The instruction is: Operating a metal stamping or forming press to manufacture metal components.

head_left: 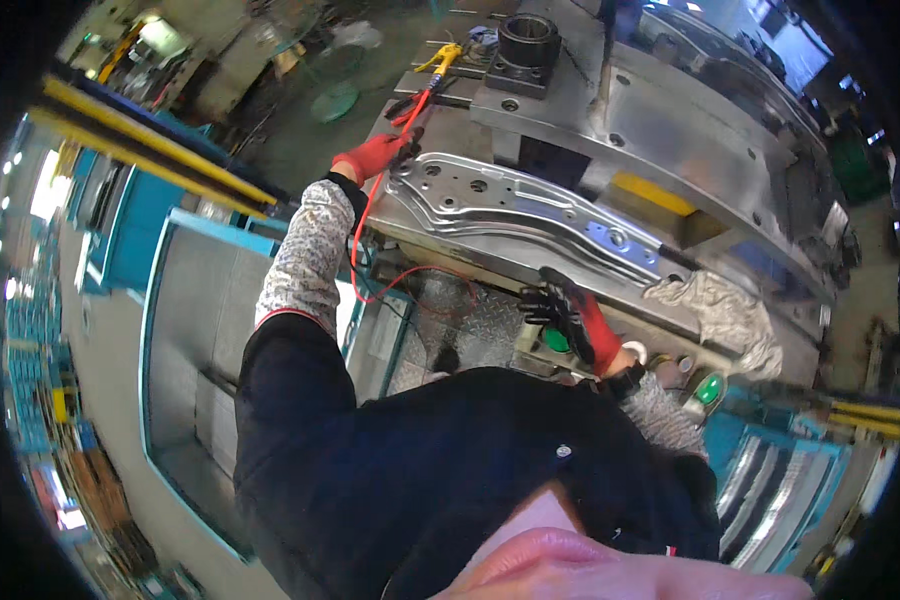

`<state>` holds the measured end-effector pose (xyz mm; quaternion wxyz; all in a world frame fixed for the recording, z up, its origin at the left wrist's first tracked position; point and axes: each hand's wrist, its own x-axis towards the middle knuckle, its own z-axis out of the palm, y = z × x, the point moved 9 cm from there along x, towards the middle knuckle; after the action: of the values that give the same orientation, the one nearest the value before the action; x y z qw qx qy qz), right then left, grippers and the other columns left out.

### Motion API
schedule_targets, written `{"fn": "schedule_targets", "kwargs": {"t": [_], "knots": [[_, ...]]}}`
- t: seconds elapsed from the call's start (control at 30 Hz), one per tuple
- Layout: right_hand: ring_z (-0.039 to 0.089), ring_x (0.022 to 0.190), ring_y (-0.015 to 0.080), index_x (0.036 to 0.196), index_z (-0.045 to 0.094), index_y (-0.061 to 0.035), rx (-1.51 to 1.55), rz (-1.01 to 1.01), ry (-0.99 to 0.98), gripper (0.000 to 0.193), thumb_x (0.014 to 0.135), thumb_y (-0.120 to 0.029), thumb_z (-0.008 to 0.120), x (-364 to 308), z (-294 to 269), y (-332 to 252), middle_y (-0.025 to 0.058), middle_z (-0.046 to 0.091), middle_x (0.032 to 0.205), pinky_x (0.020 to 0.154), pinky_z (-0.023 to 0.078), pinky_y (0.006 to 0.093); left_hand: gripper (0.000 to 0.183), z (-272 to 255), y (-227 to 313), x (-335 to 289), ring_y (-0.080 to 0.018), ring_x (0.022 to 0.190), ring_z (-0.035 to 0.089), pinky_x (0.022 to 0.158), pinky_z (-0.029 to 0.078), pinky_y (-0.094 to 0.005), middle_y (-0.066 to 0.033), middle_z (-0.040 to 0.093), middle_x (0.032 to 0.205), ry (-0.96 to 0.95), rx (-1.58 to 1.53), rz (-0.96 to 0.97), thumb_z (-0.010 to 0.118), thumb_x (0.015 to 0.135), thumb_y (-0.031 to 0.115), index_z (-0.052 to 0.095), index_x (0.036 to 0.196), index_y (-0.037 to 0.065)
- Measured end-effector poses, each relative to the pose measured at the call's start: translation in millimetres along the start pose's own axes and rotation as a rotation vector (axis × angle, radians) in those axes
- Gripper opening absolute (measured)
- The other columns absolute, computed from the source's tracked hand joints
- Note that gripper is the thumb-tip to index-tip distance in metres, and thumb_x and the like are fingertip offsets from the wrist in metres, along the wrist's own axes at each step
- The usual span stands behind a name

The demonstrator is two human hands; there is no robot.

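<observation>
My left grip [377, 155], in a red glove with dark fingers, hung near the left end of a long, silvery, ribbed sheet-metal panel [520, 203]; I couldn't tell whether it held the bright red flexible hose [358, 235] passing beside it. My right grip [562, 308], in a black-coated red glove, was spread wide and empty before the panel's front edge. The panel lay on a grey steel press bed [460, 135]. I judged it stiff, fairly light, perhaps slick and sharp-rimmed, best held near both ends. A crumpled whitish cloth [720, 315] lay at the panel's right end. I could read no writing on the panel.
</observation>
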<state>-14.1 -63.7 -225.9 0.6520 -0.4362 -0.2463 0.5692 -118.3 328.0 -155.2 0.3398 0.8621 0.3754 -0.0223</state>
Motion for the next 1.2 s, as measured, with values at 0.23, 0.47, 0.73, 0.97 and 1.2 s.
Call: {"fn": "schedule_targets", "kwargs": {"t": [0.23,0.47,0.73,0.97,1.2], "knots": [[0.046,0.11,0.0314,0.131,0.031,-0.0079,0.268,0.123,0.25,0.064,0.086,-0.053,0.039,93.3,84.6,23.0,0.016,0.045,0.123,0.091,0.037,0.0415,0.053,64.7,10.1,-3.8,-0.0131,0.093,0.051,0.082,0.038,-0.0262,-0.0024,0.058,0.104,-0.443,-0.821,0.04,0.049,0.083,0.048,0.053,0.116,0.007],[0.053,0.096,0.024,0.116,0.052,-0.0151,0.339,0.055,0.494,0.058,0.079,-0.059,0.048,111.0,88.3,35.9,0.0066,0.054,0.113,0.081,0.042,0.0408,0.046,91.8,-14.1,-16.7,-0.0156,0.109,0.046,0.095,0.034,-0.0276,-0.0084,0.049,0.123,-0.539,-0.803,0.217,0.039,0.092,0.033,0.044,0.123,0.0],[0.048,0.109,0.0221,0.124,0.041,-0.0064,-0.279,-0.295,0.373,0.044,0.092,-0.036,0.036,99.5,76.0,48.2,0.0093,0.049,0.12,0.091,0.041,0.0366,0.061,111.8,-18.5,-44.3,-0.0257,0.105,0.051,0.091,0.037,-0.0321,-0.0155,0.055,0.113,-0.316,-0.728,0.399,0.04,0.086,0.052,0.05,0.118,0.001],[0.038,0.117,0.0285,0.132,0.024,-0.007,-0.62,-0.423,0.525,0.059,0.083,-0.023,0.054,55.1,69.7,32.7,0.0131,0.033,0.129,0.095,0.037,0.0446,0.063,113.3,-11.2,-86.0,-0.0279,0.107,0.05,0.091,0.036,-0.0356,-0.0178,0.055,0.113,-0.398,-0.655,0.419,0.043,0.083,0.055,0.052,0.114,0.001],[0.042,0.111,0.0279,0.128,0.028,-0.003,-0.969,-0.566,0.644,0.057,0.081,-0.019,0.056,9.4,86.6,33.8,0.0145,0.037,0.125,0.094,0.038,0.0412,0.059,206.2,-42.3,-77.2,-0.021,0.119,0.039,0.098,0.029,-0.0332,-0.0107,0.042,0.13,-0.747,-0.683,0.259,0.043,0.086,0.049,0.041,0.127,0.006]]}}
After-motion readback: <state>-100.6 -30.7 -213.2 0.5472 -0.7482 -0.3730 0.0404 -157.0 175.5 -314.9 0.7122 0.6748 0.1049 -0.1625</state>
